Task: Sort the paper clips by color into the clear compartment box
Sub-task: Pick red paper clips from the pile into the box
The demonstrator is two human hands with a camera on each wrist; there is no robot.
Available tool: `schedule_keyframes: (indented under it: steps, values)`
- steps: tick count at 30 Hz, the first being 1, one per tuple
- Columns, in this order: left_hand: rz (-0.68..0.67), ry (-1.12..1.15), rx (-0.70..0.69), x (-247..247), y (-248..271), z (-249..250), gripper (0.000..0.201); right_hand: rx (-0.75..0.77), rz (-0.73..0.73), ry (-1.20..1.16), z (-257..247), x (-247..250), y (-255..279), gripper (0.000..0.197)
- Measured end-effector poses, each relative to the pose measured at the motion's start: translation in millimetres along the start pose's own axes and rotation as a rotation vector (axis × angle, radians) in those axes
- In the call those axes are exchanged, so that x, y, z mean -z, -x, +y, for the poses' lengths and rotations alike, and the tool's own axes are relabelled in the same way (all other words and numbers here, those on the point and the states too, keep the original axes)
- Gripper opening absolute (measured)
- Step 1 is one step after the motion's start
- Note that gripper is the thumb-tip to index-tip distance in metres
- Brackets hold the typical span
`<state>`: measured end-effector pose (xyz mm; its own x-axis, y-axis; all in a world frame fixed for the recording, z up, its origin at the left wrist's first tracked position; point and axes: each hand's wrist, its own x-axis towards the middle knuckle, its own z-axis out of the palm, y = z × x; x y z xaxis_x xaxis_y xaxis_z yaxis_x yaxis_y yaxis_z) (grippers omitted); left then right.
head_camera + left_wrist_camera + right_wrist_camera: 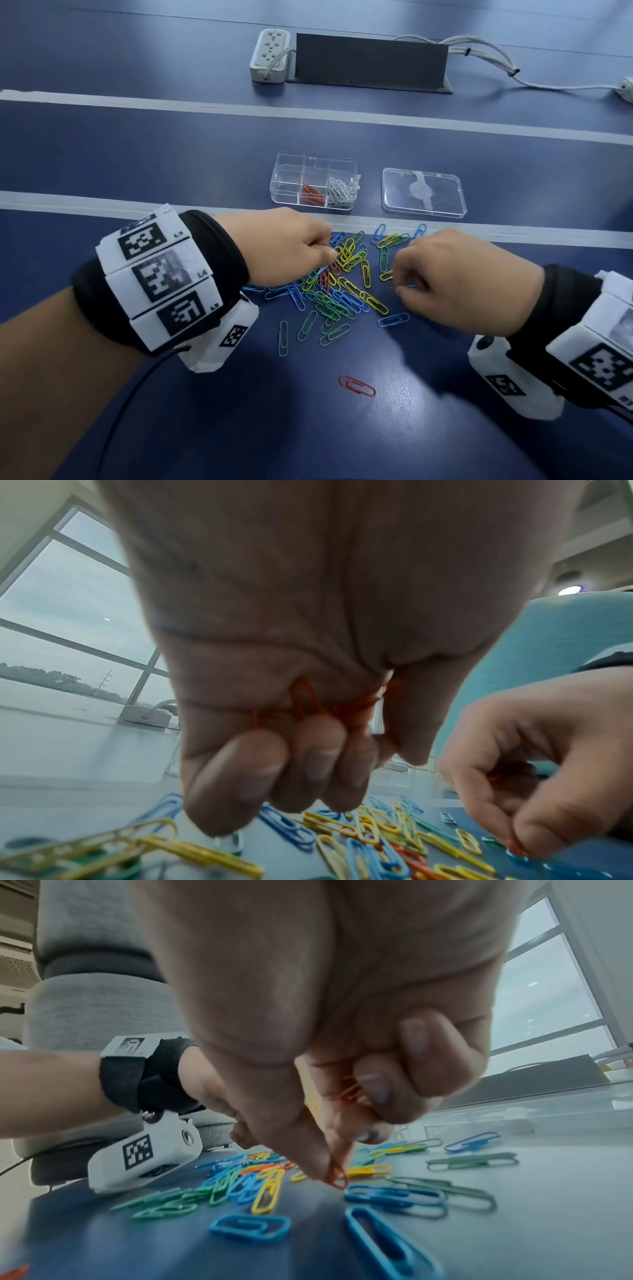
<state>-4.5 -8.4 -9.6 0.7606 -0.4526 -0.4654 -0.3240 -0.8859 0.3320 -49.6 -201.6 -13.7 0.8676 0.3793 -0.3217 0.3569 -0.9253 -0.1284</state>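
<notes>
A pile of blue, green, yellow and red paper clips [339, 287] lies on the blue table. Behind it stands the clear compartment box [313, 180], with red clips [312, 194] in one front cell and white clips [339, 192] in the cell to their right. My left hand [291, 246] hovers over the pile's left side, fingers curled round several red clips [308, 702] in the palm. My right hand [455, 274] is at the pile's right side. Its thumb and forefinger pinch a red clip [337, 1176] just above the table, and more red clips [351, 1091] sit under its curled fingers.
The box's clear lid [424, 192] lies to the right of the box. One red clip [357, 385] lies alone near me. Further back are a white power strip [270, 54], a dark panel [370, 61] and white cables [496, 58]. White tape lines [137, 202] cross the table.
</notes>
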Motion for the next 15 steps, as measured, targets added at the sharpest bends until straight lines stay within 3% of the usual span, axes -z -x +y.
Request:
schedule_keyframes:
  steps: [6,10,15]
  values:
    - [-0.053,-0.008,-0.105,-3,2,2,0.006,-0.007,0.063,-0.175,-16,6,-10,0.003]
    - [-0.009,-0.069,-0.125,-3,4,1,0.008,0.083,0.022,-0.097,-24,4,-18,0.034]
    - [0.05,-0.155,-0.124,-3,5,-3,0.013,0.171,-0.036,-0.069,-30,8,-19,0.045]
